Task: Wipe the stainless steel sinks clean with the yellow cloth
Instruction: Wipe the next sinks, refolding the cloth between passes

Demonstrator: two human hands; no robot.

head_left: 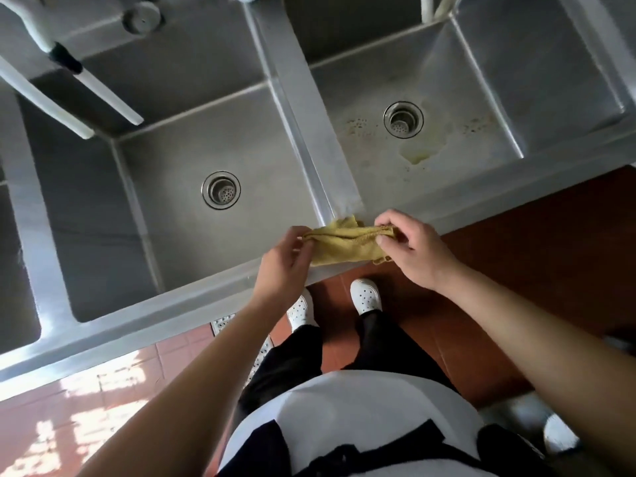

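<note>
From up here I see the stainless steel sinks spread below me as a row of basins: the left basin [103, 208] takes up most of the view and looks fairly clean around its drain [221, 190], while the right basin [481, 108] carries a yellowish stain [418, 154] just below its drain [403, 119] and speckled residue to either side. A raised divider [309, 132] runs between the two basins toward me, and white taps [103, 94] reach over the left basin from the far side.

The yellow cloth [344, 244] hangs over the front rim, right at the near end of that divider, stretched between my two hands. My left hand [285, 266] pinches its left edge, fingers curled onto the fabric; my right hand [413, 249] pinches the right edge between thumb and curled fingers.

I judge this to be the folding and readying step, with the wiping itself not yet started. To do it well, I would gather the cloth into a flat pad that fills one palm, no loose corner trailing, then go for the stained right basin, pressing firmly and working from the walls down toward the drain
</note>
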